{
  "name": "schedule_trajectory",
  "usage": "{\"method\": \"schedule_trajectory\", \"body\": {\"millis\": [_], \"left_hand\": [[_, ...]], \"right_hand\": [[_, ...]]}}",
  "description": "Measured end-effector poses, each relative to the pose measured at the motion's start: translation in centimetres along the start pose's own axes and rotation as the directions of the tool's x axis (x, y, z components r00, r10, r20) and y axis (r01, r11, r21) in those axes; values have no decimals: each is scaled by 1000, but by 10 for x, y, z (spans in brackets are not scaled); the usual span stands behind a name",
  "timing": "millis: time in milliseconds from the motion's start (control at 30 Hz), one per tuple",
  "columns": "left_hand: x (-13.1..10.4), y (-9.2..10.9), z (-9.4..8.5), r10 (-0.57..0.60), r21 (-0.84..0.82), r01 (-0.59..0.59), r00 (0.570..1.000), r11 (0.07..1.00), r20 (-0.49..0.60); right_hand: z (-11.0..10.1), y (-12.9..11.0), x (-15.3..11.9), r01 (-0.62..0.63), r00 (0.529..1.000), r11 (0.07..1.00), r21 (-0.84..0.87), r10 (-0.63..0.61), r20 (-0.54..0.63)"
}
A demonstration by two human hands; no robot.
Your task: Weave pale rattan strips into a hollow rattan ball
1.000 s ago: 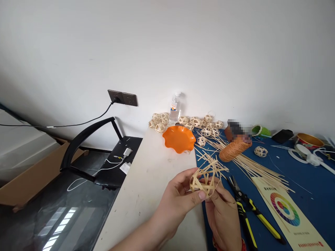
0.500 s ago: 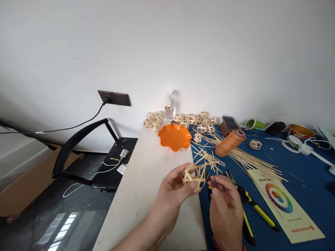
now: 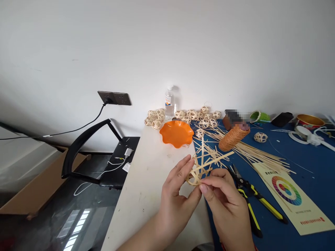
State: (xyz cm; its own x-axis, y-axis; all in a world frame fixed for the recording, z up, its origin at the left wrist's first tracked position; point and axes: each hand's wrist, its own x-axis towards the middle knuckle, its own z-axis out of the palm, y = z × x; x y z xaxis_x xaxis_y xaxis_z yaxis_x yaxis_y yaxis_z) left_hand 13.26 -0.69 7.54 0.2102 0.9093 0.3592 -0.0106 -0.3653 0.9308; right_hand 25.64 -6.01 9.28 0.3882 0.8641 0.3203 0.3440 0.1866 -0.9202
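Both hands meet at a partly woven ball of pale strips (image 3: 194, 177) over the front of the table. My left hand (image 3: 178, 191) holds the ball from the left, fingers behind it and thumb at its lower edge. My right hand (image 3: 226, 198) pinches the ball's lower right side between thumb and index finger. Two long strip ends stick out of the ball, one upward and one to the upper right. An orange wavy-edged plate (image 3: 176, 134) lies beyond the hands. Loose cut strips (image 3: 213, 153) lie behind the ball on the blue surface.
Finished woven balls (image 3: 192, 114) cluster by a water bottle (image 3: 169, 101) near the wall. A twine spool (image 3: 233, 137), yellow-handled cutters (image 3: 261, 198) and a colour-wheel card (image 3: 293, 198) lie on the right. A black chair (image 3: 115, 174) stands left.
My right hand has moved left onto the ball and pinches its edge. The ball has turned, and its long strip ends now point up and right. The left fingers have straightened; the view has shifted slightly.
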Motion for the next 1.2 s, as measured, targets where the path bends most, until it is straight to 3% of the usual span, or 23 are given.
{"method": "schedule_trajectory", "body": {"millis": [267,567,733,967,1200], "left_hand": [[1,4,0,180,161,-173,983,972,-31],[2,1,-2,341,277,-319,940,906,-31],[3,1,-2,366,293,-341,930,893,-32],[2,0,-2,390,324,-361,921,874,-24],[2,-4,-3,401,346,-378,916,859,5]], "right_hand": [[4,-3,3,-136,991,977,166,132,37],[9,-11,7,-144,990,969,202,143,19],[10,-11,7,-140,990,974,176,139,17],[8,-16,11,-77,997,994,73,76,12],[7,-16,8,133,991,989,-65,-133,-8]]}}
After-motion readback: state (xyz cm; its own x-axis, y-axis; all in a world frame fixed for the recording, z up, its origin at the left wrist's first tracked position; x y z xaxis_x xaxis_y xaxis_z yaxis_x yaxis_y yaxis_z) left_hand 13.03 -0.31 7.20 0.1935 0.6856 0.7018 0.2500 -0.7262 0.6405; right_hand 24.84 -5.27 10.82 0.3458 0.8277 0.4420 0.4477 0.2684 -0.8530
